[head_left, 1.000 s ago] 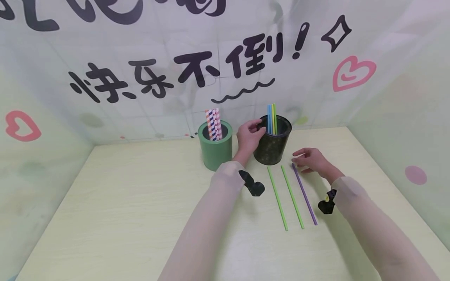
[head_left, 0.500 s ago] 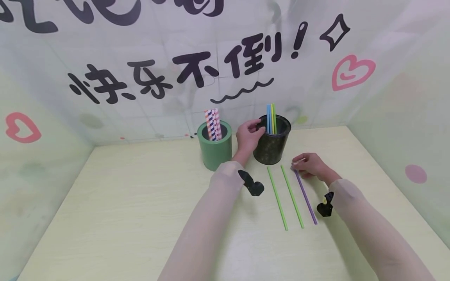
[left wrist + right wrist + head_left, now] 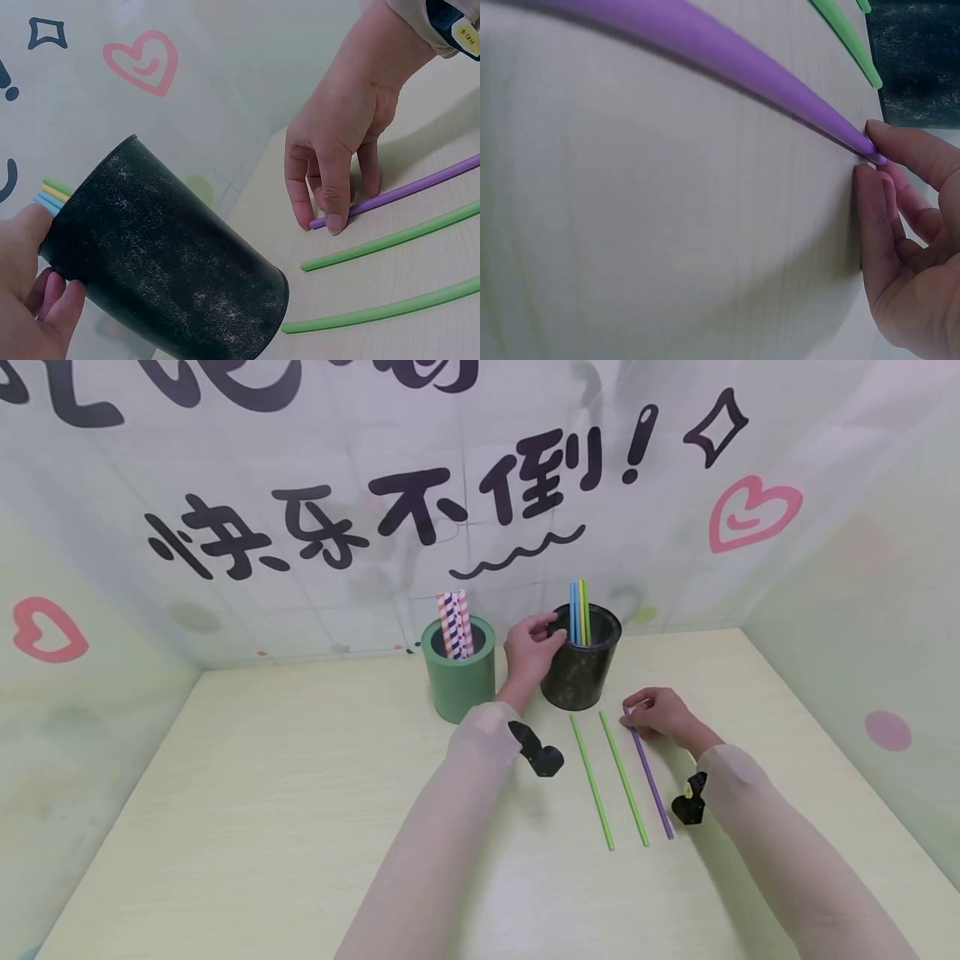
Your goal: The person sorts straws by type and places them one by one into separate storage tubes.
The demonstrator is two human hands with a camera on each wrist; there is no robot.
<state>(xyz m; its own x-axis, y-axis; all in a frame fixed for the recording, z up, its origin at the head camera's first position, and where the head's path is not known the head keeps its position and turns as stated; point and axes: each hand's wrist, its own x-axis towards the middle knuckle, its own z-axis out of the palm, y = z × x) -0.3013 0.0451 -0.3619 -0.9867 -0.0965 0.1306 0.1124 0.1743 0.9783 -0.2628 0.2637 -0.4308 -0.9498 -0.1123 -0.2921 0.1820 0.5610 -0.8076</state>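
At the back of the table, my left hand [image 3: 528, 653] grips the rim of a black cup [image 3: 579, 678], which stands upright. Several blue, yellow and green straws [image 3: 580, 614] lean inside that cup. To its right, my right hand [image 3: 664, 717] pinches the far end of a purple straw [image 3: 651, 781] between thumb and fingers. Most of this straw [image 3: 750, 66] stretches along the tabletop in the right wrist view. Two light green straws [image 3: 592, 783] lie beside it on the left, roughly parallel. In the left wrist view, the pinched tip of the purple straw [image 3: 405, 190] sits close to the table.
A green cup [image 3: 462, 692] holding several striped paper straws [image 3: 455, 627] stands left of the left hand. The pale wooden table [image 3: 285, 793] meets a printed backdrop [image 3: 405, 435] at the back and on both sides.
My right hand has lowered slightly and its fingers have closed on the end of the purple straw. The straw's near end has shifted a little left. My left hand stays on the black cup.
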